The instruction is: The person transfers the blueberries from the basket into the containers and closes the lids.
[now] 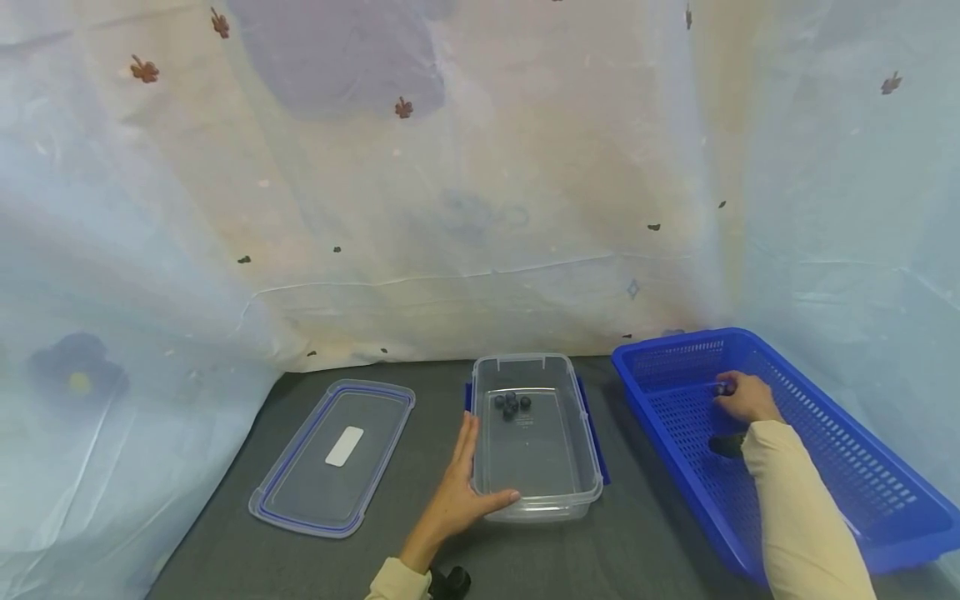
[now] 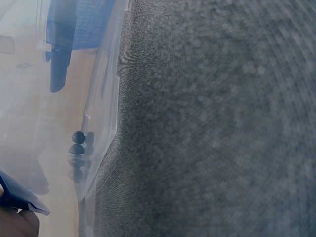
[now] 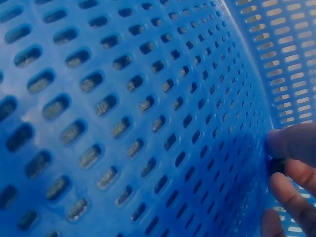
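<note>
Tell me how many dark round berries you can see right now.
5. Four berries sit clustered at the far end of the clear container, steadied by the left hand. A fifth is pinched by the right hand inside the blue basket. Others may be hidden.

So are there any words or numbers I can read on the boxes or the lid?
None can be read.
Lid: it has a white sticker, which looks blank.
Clear box: raised marks on its floor near the dark berries, too small and blurred to read.
Blue basket: no writing shows.
Sheet behind: only small printed shapes, no letters.
</note>
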A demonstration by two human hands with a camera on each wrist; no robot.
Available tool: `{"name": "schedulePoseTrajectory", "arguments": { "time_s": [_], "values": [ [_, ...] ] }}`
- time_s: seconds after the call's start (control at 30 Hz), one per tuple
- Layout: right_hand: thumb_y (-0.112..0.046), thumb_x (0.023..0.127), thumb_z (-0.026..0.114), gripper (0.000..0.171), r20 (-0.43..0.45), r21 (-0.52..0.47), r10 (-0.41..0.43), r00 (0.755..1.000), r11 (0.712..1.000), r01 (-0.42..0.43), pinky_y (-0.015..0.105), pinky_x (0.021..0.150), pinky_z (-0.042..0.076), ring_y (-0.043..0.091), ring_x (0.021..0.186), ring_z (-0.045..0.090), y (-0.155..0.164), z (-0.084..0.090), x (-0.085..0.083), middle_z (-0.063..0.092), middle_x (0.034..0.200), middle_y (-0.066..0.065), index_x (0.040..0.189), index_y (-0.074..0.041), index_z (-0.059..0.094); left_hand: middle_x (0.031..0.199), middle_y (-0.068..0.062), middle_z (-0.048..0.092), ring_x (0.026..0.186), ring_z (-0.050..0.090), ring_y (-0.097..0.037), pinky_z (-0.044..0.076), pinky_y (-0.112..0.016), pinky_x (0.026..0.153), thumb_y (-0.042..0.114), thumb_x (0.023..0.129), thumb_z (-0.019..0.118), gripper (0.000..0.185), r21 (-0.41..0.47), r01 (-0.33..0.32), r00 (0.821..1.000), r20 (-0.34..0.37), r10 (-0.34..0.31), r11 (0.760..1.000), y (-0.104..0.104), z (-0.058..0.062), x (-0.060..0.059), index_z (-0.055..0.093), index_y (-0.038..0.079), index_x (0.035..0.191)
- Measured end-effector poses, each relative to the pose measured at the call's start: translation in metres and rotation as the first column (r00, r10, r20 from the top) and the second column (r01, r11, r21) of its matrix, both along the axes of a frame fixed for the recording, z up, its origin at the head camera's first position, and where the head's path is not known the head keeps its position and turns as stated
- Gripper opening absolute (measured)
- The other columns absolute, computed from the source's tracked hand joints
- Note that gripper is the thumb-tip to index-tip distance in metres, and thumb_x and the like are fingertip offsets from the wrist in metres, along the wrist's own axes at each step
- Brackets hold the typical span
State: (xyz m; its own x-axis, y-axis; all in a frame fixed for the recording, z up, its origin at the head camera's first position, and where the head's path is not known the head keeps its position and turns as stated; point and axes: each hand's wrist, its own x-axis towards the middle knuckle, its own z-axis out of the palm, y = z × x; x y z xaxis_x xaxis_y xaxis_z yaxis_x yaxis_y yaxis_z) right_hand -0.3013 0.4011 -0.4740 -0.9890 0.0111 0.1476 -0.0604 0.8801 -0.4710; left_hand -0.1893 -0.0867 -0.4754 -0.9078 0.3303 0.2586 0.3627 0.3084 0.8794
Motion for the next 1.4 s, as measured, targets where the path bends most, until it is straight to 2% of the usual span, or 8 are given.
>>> {"name": "schedulePoseTrajectory", "arguments": {
  "time_s": [0.17, 0.37, 0.63, 0.83, 0.97, 1.07, 1.2, 1.4],
  "values": [
    [-0.009, 0.082, 0.065, 0.046, 0.041, 0.000, 0.003, 0.999, 1.000, -0.003, 0.063, 0.080, 0.042, 0.050, 0.088, 0.055, 0.001, 0.000, 0.002, 0.058, 0.087, 0.029, 0.115, 0.020, 0.050, 0.159, -0.019, -0.007, 0.142, 0.002, -0.041, 0.021, -0.064, 0.106, 0.018, 0.075, 0.083, 0.113, 0.000, 0.017, 1.000, 0.020, -0.017, 1.000, 0.001, 0.012, 0.005, 0.005, 0.002, 0.154],
    [-0.009, 0.083, 0.064, 0.046, 0.076, -0.037, -0.013, 0.997, 0.999, 0.016, 0.068, 0.090, 0.032, 0.054, 0.095, 0.053, 0.004, -0.002, 0.002, 0.059, 0.095, 0.035, 0.114, 0.022, 0.049, 0.159, -0.019, -0.008, 0.142, 0.002, -0.042, 0.022, -0.065, 0.105, 0.018, 0.075, 0.083, 0.113, 0.008, 0.024, 1.000, 0.011, -0.024, 1.000, 0.001, 0.010, 0.004, 0.005, 0.003, 0.154],
    [-0.009, 0.084, 0.065, 0.034, 0.076, -0.090, -0.044, 0.996, 0.995, 0.051, 0.067, 0.094, 0.022, 0.050, 0.090, 0.054, 0.005, -0.004, 0.003, 0.061, 0.085, 0.027, 0.102, 0.019, 0.055, 0.159, -0.018, -0.008, 0.142, 0.002, -0.041, 0.019, -0.064, 0.106, 0.019, 0.076, 0.083, 0.112, 0.008, 0.026, 1.000, 0.013, -0.026, 1.000, 0.001, 0.012, 0.005, 0.004, 0.003, 0.154],
    [-0.011, 0.083, 0.065, 0.030, 0.083, -0.098, -0.057, 0.995, 0.993, 0.065, 0.063, 0.089, 0.030, 0.046, 0.085, 0.056, 0.006, -0.002, 0.006, 0.062, 0.080, 0.020, 0.096, 0.015, 0.057, 0.159, -0.019, -0.008, 0.142, 0.002, -0.041, 0.020, -0.065, 0.106, 0.019, 0.076, 0.082, 0.112, 0.002, 0.027, 1.000, 0.013, -0.027, 1.000, 0.001, 0.013, 0.005, 0.003, 0.006, 0.155],
    [-0.012, 0.085, 0.065, 0.033, 0.089, -0.114, -0.068, 0.994, 0.990, 0.078, 0.061, 0.082, 0.039, 0.045, 0.086, 0.057, 0.006, -0.001, 0.006, 0.062, 0.085, 0.025, 0.100, 0.016, 0.057, 0.159, -0.019, -0.007, 0.142, 0.002, -0.042, 0.020, -0.065, 0.106, 0.019, 0.076, 0.083, 0.112, 0.003, 0.026, 1.000, 0.015, -0.026, 1.000, 0.001, 0.013, 0.005, 0.004, 0.005, 0.155],
    [-0.013, 0.087, 0.065, 0.034, 0.055, -0.126, -0.067, 0.996, 0.989, 0.074, 0.062, 0.083, 0.038, 0.047, 0.087, 0.058, 0.005, 0.000, 0.006, 0.062, 0.089, 0.028, 0.102, 0.017, 0.057, 0.159, -0.019, -0.007, 0.142, 0.002, -0.042, 0.021, -0.064, 0.106, 0.019, 0.076, 0.083, 0.113, 0.000, 0.023, 1.000, 0.018, -0.023, 1.000, 0.001, 0.013, 0.005, 0.004, 0.003, 0.155],
    [-0.014, 0.089, 0.065, 0.034, -0.021, -0.155, -0.062, 0.998, 0.986, 0.058, 0.064, 0.086, 0.034, 0.048, 0.088, 0.058, 0.001, 0.004, 0.004, 0.064, 0.089, 0.028, 0.104, 0.016, 0.058, 0.159, -0.019, -0.008, 0.142, 0.002, -0.042, 0.021, -0.065, 0.105, 0.018, 0.075, 0.084, 0.114, -0.001, 0.015, 1.000, 0.012, -0.015, 1.000, 0.000, 0.007, 0.003, 0.004, 0.002, 0.154],
    [-0.017, 0.093, 0.063, 0.035, -0.074, -0.201, -0.072, 0.995, 0.978, 0.056, 0.063, 0.083, 0.039, 0.050, 0.093, 0.056, -0.008, 0.016, 0.003, 0.062, 0.097, 0.031, 0.108, 0.015, 0.058, 0.161, -0.009, -0.008, 0.144, 0.001, -0.036, 0.021, -0.064, 0.106, 0.023, 0.074, 0.085, 0.117, -0.015, -0.012, 1.000, 0.001, 0.012, 1.000, -0.003, -0.023, -0.010, 0.003, 0.016, 0.157]
  ]
}}
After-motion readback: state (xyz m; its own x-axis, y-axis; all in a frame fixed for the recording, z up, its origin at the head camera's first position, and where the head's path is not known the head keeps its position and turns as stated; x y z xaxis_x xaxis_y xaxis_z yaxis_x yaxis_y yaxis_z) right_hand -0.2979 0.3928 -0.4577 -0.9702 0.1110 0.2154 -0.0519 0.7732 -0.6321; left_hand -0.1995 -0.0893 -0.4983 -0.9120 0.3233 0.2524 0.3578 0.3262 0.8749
